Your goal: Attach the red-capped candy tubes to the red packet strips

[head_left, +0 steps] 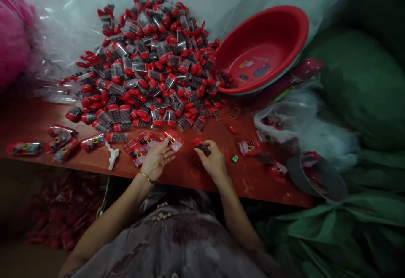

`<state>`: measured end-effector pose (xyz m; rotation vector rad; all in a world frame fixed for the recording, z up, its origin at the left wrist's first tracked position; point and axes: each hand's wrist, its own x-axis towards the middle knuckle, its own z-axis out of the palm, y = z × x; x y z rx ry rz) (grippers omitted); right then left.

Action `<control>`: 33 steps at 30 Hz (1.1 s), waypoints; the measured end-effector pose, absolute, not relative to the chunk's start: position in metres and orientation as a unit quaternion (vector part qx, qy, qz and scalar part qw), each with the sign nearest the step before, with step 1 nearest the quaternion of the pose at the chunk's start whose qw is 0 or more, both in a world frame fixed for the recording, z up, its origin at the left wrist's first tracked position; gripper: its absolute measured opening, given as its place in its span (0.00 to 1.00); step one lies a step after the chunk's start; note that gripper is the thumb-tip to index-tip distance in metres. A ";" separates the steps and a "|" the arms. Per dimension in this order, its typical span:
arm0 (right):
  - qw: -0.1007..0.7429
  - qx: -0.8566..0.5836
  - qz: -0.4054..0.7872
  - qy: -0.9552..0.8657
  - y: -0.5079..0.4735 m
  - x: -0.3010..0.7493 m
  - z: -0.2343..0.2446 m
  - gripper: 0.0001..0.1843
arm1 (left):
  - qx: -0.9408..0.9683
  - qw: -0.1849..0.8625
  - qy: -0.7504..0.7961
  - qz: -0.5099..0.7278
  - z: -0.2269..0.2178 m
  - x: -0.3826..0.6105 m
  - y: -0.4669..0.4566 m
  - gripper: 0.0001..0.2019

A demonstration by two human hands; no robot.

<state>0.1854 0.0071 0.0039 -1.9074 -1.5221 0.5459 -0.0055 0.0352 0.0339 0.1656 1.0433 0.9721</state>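
Observation:
My left hand [155, 160], with a gold bracelet at the wrist, pinches a red printed packet [173, 140] between thumb and fingers. More such packets [138, 146] lie on the table just left of those fingers. In my right hand [215, 162] is a small clear container with a red cap [201, 146] and dark contents, gripped by thumb and fingertips. The two hands are a short way apart over the table's front part. Behind them rises a big heap of like red-capped containers [155, 65].
A red basin [268, 20] leans tilted at the heap's right. Filled packets [63, 143] and a crumpled white scrap [113, 156] lie left on the red table [234, 181]. At right are a clear plastic bag [284, 117], a grey bowl [332, 183] and green sacks [373, 84].

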 end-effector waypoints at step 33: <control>0.478 -0.586 0.441 -0.484 -0.012 0.143 0.018 0.13 | 0.268 0.701 0.428 0.503 0.027 0.011 0.025 0.17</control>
